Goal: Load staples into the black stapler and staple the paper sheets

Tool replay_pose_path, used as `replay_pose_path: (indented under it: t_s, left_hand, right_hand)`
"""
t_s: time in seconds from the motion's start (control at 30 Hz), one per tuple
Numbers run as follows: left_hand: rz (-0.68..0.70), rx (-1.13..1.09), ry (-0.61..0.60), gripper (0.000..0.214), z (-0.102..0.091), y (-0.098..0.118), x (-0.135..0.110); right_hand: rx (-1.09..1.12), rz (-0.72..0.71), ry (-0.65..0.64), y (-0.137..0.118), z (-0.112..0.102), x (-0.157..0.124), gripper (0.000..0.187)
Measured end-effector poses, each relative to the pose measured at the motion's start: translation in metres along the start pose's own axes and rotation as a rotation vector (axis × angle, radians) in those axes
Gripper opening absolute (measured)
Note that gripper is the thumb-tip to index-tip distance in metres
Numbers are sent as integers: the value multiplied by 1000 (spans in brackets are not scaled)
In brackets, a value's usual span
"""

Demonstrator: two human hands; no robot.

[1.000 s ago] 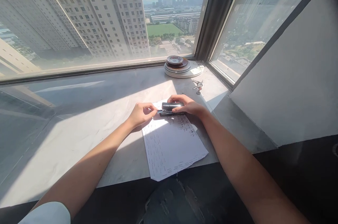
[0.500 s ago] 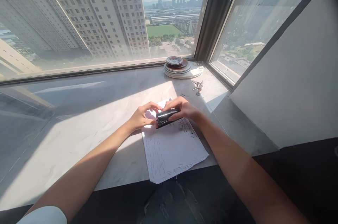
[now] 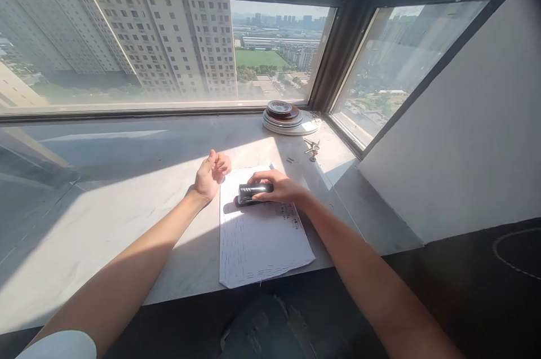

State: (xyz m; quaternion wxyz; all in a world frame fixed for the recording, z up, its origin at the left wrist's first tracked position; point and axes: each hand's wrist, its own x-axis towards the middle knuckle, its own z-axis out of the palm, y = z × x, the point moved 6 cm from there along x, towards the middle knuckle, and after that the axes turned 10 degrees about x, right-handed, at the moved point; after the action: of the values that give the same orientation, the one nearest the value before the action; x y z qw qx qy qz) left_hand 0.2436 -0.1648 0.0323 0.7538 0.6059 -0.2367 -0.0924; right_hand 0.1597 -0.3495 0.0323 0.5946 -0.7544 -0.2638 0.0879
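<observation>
The black stapler (image 3: 249, 191) is over the paper (image 3: 266, 246), gripped in the right hand (image 3: 284, 187), on a sunlit windowsill (image 3: 143, 178) with plates (image 3: 284, 116) by the window (image 3: 270, 58). The left hand (image 3: 210, 176) has come off the stapler's tip, loosely curled; I can't tell if it's empty.

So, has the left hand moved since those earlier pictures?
Yes. Judged against the stacked plates on the sill, the left hand has moved left, away from the stapler.
</observation>
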Motion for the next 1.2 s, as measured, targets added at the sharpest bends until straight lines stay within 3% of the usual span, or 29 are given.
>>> replay_pose_path:
  t_s: [0.17,0.3,0.37,0.43,0.5,0.53,0.6,0.7,0.83,1.0,1.2]
  left_hand:
    - [-68,-208,4,64,-4,1,2]
    - [-109,-227,-51,62,5,-2,1]
    - [-137,-238,-92,60,9,-4,0]
    - [-169,-248,-136,59,12,-6,-1]
    - [-187,-261,-159,60,11,-7,-1]
    - [-187,-275,-150,61,9,-7,0]
    - [-192,-314,-103,63,1,-7,1]
    - [-246,-366,-48,66,-8,-8,3]
    - [-259,-430,0,65,-18,-2,5]
    - [-151,-468,112,65,-51,11,10]
    - [57,-442,241,68,-113,31,9]
  right_hand:
    - [-19,13,67,1,-7,-35,32]
    - [-25,66,234,11,-41,-86,45]
    - [6,61,309,17,-59,-98,59]
    - [22,34,466,24,-81,-98,70]
    - [-115,16,630,31,-102,-91,64]
    - [-245,11,656,34,-109,-84,57]
    - [-537,19,565,42,-110,-69,48]
    - [-798,109,362,61,-101,-53,52]
    - [-943,190,226,72,-76,-36,55]
    - [-1050,167,16,57,-11,26,60]
    - [-988,90,-53,33,66,97,63]
